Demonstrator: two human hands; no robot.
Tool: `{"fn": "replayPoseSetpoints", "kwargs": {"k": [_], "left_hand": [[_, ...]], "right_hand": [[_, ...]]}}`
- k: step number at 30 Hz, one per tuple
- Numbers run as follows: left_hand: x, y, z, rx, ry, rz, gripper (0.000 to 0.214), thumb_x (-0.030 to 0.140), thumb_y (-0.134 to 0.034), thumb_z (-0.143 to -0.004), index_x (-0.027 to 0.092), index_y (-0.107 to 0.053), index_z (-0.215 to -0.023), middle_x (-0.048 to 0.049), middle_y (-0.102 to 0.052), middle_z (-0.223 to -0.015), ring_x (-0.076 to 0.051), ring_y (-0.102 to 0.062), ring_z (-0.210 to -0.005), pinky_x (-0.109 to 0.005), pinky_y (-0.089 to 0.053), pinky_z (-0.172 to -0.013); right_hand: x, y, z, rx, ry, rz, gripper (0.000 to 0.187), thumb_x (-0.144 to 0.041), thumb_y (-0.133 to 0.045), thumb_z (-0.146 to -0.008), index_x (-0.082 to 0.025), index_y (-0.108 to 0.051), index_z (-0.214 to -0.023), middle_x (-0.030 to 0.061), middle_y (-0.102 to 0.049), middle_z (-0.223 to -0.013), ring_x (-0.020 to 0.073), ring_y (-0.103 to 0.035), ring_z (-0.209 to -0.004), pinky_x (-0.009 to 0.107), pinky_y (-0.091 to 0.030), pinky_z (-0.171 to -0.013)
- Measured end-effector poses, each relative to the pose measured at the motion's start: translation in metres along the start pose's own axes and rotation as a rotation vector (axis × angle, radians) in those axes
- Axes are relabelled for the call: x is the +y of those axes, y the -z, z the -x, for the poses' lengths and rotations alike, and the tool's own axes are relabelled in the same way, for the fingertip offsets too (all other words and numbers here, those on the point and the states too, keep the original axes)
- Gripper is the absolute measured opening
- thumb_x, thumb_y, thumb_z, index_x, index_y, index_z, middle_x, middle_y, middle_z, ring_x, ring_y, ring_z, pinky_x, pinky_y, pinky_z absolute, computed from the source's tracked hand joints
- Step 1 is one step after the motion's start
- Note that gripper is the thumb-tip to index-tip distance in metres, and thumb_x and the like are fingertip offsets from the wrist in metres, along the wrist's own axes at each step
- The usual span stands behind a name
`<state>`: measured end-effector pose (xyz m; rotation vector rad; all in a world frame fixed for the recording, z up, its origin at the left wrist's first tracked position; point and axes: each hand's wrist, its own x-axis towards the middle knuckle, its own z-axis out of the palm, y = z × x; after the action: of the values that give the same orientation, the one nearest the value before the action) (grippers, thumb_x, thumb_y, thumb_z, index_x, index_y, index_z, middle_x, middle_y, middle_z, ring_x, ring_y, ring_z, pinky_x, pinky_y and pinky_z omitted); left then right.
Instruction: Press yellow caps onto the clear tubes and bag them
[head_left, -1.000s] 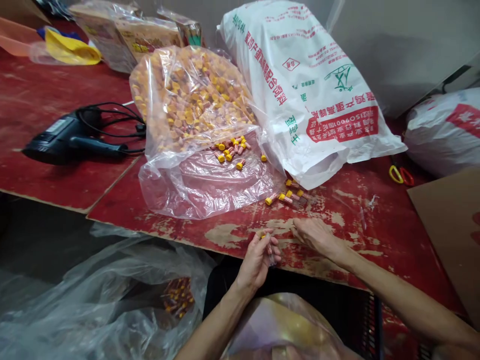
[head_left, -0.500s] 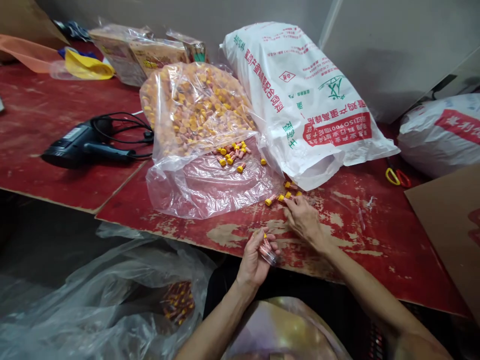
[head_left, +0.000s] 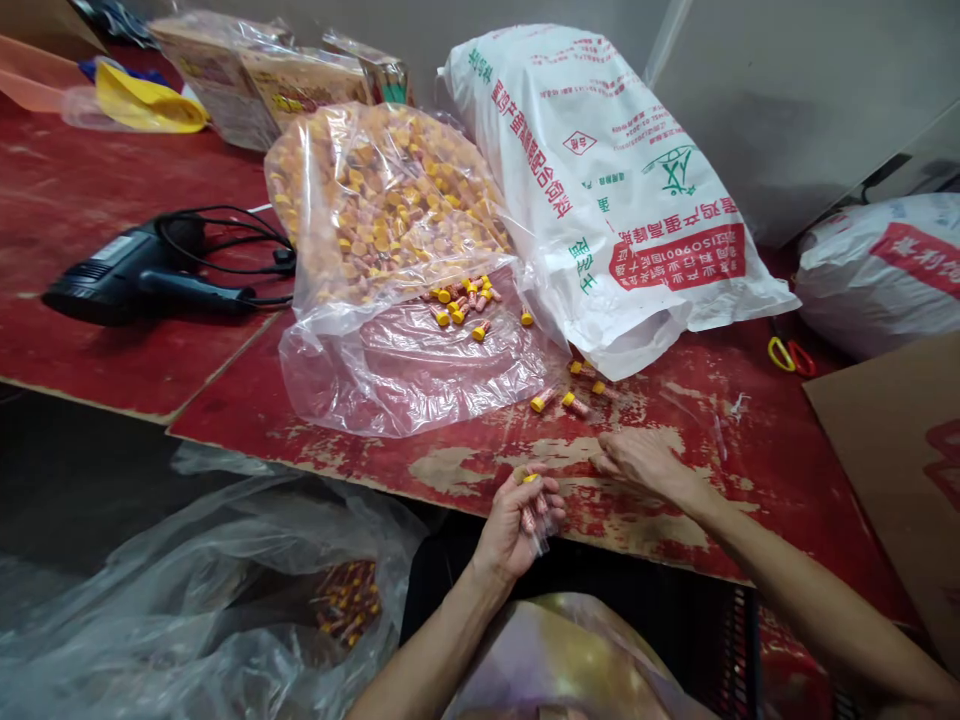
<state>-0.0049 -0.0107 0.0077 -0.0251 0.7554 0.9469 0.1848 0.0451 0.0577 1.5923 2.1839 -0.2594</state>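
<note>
In the head view my left hand is closed around several small clear tubes with pinkish contents, at least one yellow-capped, just off the table's front edge. To its right, my right hand hovers low over the worn tabletop, fingers curled together; whether anything is between them is hidden. Beyond it lie several loose yellow-capped tubes. A large clear plastic bag full of such tubes rests behind, and a few have spilled onto its open mouth.
A big white printed sack leans behind the loose tubes. At the left lies a black heat gun with a coiled cord. Yellow-and-red scissors and a cardboard box are at the right. Below the edge, another clear bag holds tubes.
My right hand has drawn back from the loose tubes, toward me and to the right. Those tubes have shifted, and fewer show. My left hand stays nearly in place, tubes still in it.
</note>
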Motion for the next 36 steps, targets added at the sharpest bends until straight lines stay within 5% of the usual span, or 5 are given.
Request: {"fn": "replayPoseSetpoints", "kwargs": {"k": [9, 18, 21, 25, 36], "left_hand": [[-0.002, -0.009, -0.004, 0.028, 0.000, -0.028, 0.026, 0.015, -0.074, -0.068, 0.014, -0.058, -0.089, -0.0038, -0.066, -0.078, -0.012, -0.063, -0.058, -0.022, -0.053, -0.049], [-0.008, -0.004, 0.000, -0.050, -0.070, 0.077, 0.034, 0.027, -0.081, -0.063, 0.014, -0.061, -0.087, -0.0008, -0.063, -0.073, -0.010, -0.062, -0.058, -0.020, -0.052, -0.052], [-0.002, -0.001, 0.002, -0.024, -0.018, 0.115, 0.024, 0.022, -0.077, -0.066, 0.014, -0.061, -0.082, -0.0020, -0.065, -0.075, -0.013, -0.064, -0.060, -0.027, -0.056, -0.058], [0.005, 0.003, 0.008, -0.009, -0.004, 0.144, 0.013, 0.022, -0.067, -0.076, 0.013, -0.062, -0.082, -0.0039, -0.065, -0.075, -0.016, -0.065, -0.060, -0.031, -0.056, -0.059], [0.003, 0.007, 0.003, -0.054, 0.046, 0.164, 0.019, 0.020, -0.064, -0.076, 0.011, -0.064, -0.093, -0.0063, -0.065, -0.079, -0.018, -0.065, -0.073, -0.035, -0.057, -0.070]], "right_hand": [[-0.003, -0.025, -0.009, 0.070, 0.037, -0.078, 0.026, -0.028, -0.042, -0.091, -0.016, -0.060, -0.076, 0.0066, -0.065, -0.066, 0.0137, -0.054, -0.053, 0.026, -0.022, -0.051], [-0.065, -0.017, 0.034, 0.547, 0.333, -0.480, 0.032, -0.025, -0.034, -0.096, -0.015, -0.056, -0.116, 0.0102, -0.064, -0.106, 0.0169, -0.060, -0.091, 0.026, -0.044, -0.078], [-0.052, -0.011, 0.013, 0.579, 0.160, -0.346, 0.029, -0.023, -0.036, -0.094, -0.016, -0.061, -0.107, 0.0105, -0.062, -0.100, 0.0188, -0.057, -0.087, 0.028, -0.043, -0.073], [-0.020, -0.013, -0.029, 0.462, -0.133, -0.043, 0.025, -0.031, -0.045, -0.092, -0.014, -0.061, -0.100, 0.0157, -0.058, -0.107, 0.0256, -0.052, -0.097, 0.032, -0.038, -0.077], [-0.014, 0.019, -0.020, -0.049, 0.016, 0.047, 0.028, -0.029, -0.041, -0.093, -0.015, -0.061, -0.080, 0.0115, -0.068, -0.073, 0.0182, -0.064, -0.067, 0.028, -0.022, -0.054]]}}
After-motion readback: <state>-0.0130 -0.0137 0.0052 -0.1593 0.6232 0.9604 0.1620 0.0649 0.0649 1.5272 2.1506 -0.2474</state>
